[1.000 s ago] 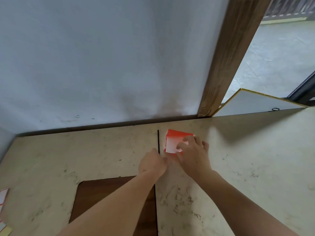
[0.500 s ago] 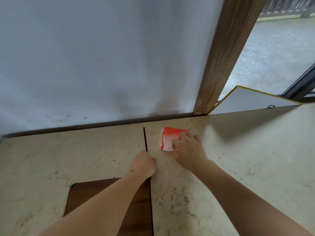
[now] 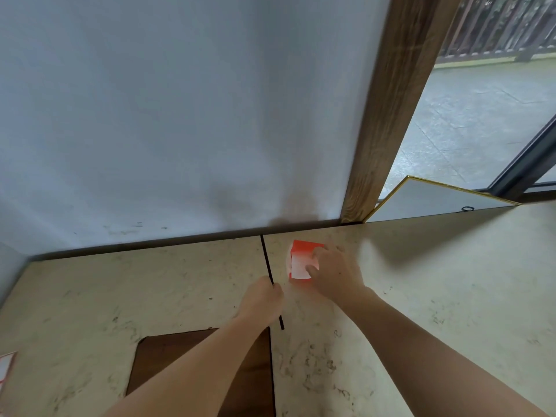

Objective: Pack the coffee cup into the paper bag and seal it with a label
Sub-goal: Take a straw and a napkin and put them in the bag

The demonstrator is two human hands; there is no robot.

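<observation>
both hands at the far edge of the pale mottled surface (image 3: 436,281), near the wall.
right hand (image 3: 334,273) grips a small red-and-white paper item (image 3: 301,260), bag or label unclear, flat on the surface; left hand (image 3: 261,299) beside it, curled, contents not visible; coffee cup unseen.
</observation>
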